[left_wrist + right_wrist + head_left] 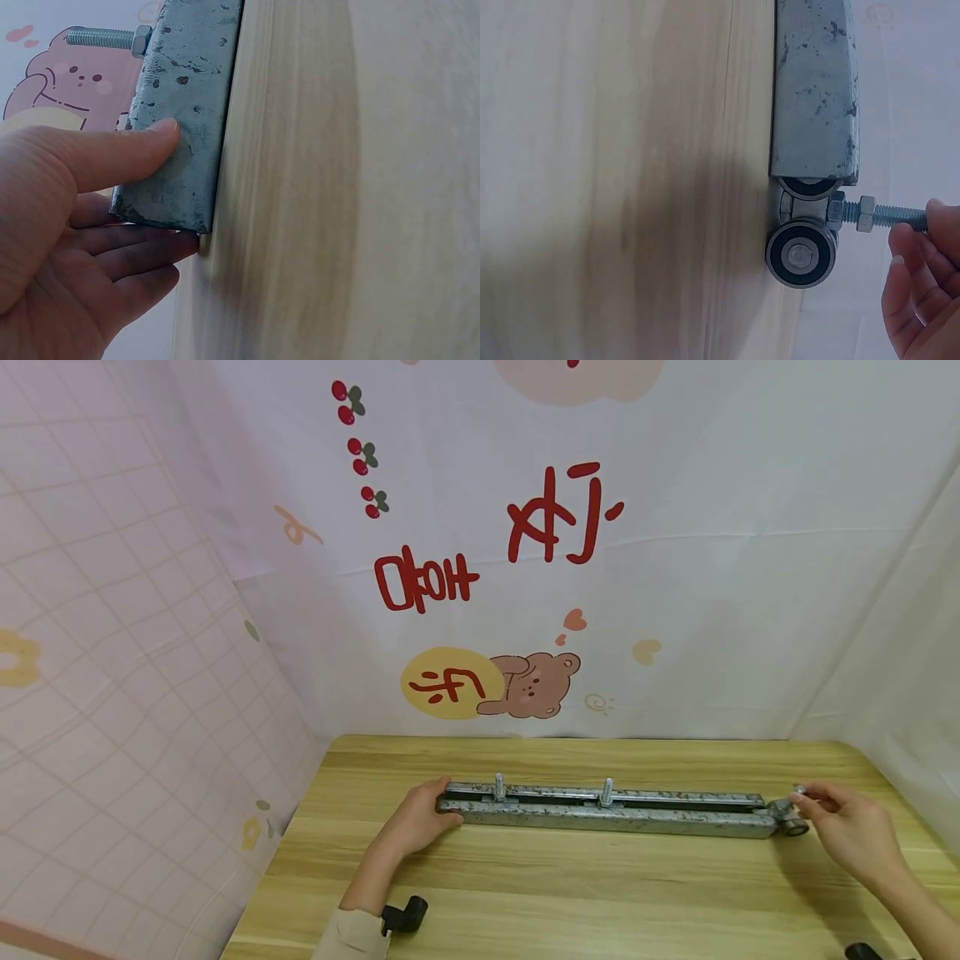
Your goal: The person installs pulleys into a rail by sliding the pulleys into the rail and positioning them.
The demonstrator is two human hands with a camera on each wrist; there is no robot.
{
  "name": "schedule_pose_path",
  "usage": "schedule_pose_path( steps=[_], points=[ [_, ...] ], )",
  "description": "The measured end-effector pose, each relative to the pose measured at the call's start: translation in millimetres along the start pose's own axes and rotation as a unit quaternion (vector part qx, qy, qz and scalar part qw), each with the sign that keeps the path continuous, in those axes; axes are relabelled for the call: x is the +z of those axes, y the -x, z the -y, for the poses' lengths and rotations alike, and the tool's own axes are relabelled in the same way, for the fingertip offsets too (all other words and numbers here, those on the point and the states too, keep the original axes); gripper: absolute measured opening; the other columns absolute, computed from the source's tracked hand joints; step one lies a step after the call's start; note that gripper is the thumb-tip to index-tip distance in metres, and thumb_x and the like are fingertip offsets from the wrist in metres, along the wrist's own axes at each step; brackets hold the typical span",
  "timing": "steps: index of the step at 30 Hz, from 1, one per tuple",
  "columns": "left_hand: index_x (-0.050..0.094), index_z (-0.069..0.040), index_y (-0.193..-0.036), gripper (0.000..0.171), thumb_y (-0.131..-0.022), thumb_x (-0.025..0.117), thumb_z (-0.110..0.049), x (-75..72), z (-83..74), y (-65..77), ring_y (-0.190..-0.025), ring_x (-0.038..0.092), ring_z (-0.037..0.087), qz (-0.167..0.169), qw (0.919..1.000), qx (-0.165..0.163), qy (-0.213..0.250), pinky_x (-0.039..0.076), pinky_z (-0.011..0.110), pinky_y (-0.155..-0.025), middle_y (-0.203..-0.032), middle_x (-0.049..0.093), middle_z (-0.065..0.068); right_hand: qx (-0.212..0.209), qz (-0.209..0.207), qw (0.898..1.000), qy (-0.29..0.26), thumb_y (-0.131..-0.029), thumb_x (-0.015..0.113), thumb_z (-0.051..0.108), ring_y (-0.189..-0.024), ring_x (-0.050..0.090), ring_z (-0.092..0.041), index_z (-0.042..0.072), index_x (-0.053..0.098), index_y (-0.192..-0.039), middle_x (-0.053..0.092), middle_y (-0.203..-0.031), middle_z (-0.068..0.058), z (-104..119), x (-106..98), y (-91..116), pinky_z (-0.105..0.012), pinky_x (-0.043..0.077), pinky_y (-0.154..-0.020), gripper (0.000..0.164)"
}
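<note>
A spotted grey metal channel rail (615, 818) lies lengthwise on the wooden table, its slot facing up. My left hand (418, 817) grips the rail's left end, thumb on the front face and fingers round the end. At the right end, my right hand (855, 827) pinches the upright threaded bolt of a roller trolley (801, 255). One pair of the trolley's wheels sits partly inside the rail's open end, the other pair outside. Two nuts (866, 214) show on the bolt. Two more threaded bolts (499, 787) (607, 792) stand up out of the slot.
The wooden table (570, 893) extends in front of and behind the rail. A white printed cloth (675, 593) hangs behind it, with more cloth at both sides. Black wrist mounts (405, 915) show at both forearms.
</note>
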State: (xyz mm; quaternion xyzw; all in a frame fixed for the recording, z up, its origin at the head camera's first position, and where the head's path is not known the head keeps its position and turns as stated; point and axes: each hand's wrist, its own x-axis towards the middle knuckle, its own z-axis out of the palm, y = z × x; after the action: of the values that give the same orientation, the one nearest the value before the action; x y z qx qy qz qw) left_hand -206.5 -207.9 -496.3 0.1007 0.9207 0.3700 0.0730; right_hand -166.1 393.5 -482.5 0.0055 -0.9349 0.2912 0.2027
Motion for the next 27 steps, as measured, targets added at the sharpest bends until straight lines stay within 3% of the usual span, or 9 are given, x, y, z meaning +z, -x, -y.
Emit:
schedule_pose_path(
  steps=[7,17,27],
  points=[
    [0.043,0.005,-0.157,0.077,-0.095,0.081,-0.021,0.3,0.5,0.0,-0.145,0.043,0.044,-0.001,1.0,0.0,0.0,0.043,0.06,-0.113,-0.156,0.048,0.025,-0.007,0.0,1.0,-0.013,-0.099,0.072,0.007,-0.063,0.06,0.006,-0.013,0.072,-0.112,0.073,-0.074,-0.004,3.1,3.6,-0.3,-0.023,0.041,-0.046,0.025],
    [0.043,0.004,-0.157,0.077,-0.095,0.081,-0.021,0.3,0.8,-0.3,-0.145,0.044,0.044,-0.001,1.0,-0.001,-0.002,0.044,0.06,-0.113,-0.156,0.048,0.025,-0.018,0.005,0.999,-0.03,-0.098,0.073,0.005,-0.065,0.062,0.007,-0.014,0.071,-0.113,0.075,-0.08,-0.014,13.2,8.2,0.5,-0.02,0.045,-0.047,0.025],
    [0.042,0.005,-0.157,0.077,-0.095,0.08,-0.02,0.5,1.1,-0.3,-0.145,0.044,0.044,0.0,1.0,0.002,0.002,0.044,0.059,-0.113,-0.156,0.048,0.025,-0.032,0.003,0.999,-0.029,-0.096,0.075,0.007,-0.066,0.058,0.009,-0.013,0.073,-0.111,0.075,-0.082,-0.014,22.7,15.8,1.5,-0.02,0.046,-0.049,0.025]
  ],
)
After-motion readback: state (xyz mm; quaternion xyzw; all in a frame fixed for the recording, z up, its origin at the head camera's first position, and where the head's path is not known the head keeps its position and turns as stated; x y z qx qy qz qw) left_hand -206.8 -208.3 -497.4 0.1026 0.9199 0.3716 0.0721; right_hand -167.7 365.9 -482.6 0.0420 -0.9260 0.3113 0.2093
